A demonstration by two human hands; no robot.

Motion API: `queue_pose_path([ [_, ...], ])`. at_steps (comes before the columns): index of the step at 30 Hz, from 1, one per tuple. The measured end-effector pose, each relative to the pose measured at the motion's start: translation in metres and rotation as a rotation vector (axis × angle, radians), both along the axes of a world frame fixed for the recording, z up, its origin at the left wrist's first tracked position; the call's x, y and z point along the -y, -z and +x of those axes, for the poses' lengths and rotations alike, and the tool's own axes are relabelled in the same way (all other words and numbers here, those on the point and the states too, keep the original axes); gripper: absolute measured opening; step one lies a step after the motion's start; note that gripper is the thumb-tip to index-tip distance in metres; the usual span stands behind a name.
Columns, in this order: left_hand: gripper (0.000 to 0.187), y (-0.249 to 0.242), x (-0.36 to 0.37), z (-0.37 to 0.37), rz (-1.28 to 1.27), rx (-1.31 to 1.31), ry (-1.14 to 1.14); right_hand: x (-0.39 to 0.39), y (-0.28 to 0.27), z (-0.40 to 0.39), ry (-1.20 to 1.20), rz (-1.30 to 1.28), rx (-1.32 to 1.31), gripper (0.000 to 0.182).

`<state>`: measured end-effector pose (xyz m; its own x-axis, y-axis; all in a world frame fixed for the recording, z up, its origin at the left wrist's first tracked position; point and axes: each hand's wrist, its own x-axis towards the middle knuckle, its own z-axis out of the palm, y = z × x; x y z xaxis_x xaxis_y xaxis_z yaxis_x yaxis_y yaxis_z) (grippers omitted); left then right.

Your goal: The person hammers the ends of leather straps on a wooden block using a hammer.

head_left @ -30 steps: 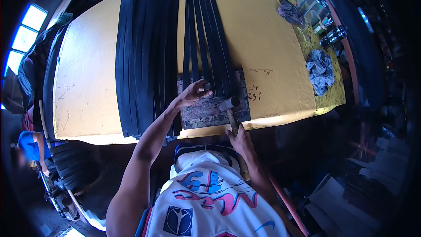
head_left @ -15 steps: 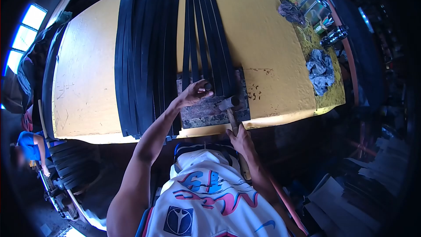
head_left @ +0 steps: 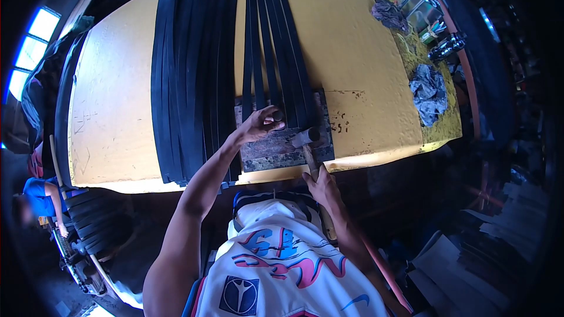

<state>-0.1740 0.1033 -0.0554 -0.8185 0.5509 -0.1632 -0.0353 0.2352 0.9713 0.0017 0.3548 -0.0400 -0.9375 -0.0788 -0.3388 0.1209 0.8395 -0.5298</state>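
My left hand is closed around a short upright punch, whose round dark top shows between thumb and fingers. It rests over the ends of several black strips, which fan out towards me on a worn, dark-stained board. What lies under the punch is hidden by the hand. To the right, a hammer is gripped by its wooden handle in my right hand, just off the table's near edge. The hammer's head hangs over the board, beside the punch and apart from it.
A wide layer of black strips lies left of the board on the yellow table. Crumpled grey cloth, a dark rag and a bottle sit along the right side. A person in blue is at the lower left.
The view has shifted very slightly. Both hands, the punch and the hammer keep nearly the same places over the board.
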Motion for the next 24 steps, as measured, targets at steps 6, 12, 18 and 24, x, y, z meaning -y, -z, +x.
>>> queue_pose_path([
  [6, 0.044, 0.005, 0.000, 0.004, 0.017, -0.038, -0.025, 0.003, -0.017, -0.004, 0.093, -0.029, 0.106, 0.051],
  [12, 0.037, 0.000, 0.000, 0.006, 0.018, 0.007, -0.045, 0.004, -0.020, -0.005, 0.106, -0.018, 0.151, 0.055],
  [18, 0.040, 0.008, 0.001, 0.007, 0.035, -0.030, -0.042, 0.007, -0.028, -0.008, 0.156, -0.034, 0.123, 0.049],
  [24, 0.033, -0.004, -0.002, 0.020, -0.016, -0.073, -0.091, 0.009, -0.045, -0.010, 0.133, -0.069, 0.152, 0.049],
])
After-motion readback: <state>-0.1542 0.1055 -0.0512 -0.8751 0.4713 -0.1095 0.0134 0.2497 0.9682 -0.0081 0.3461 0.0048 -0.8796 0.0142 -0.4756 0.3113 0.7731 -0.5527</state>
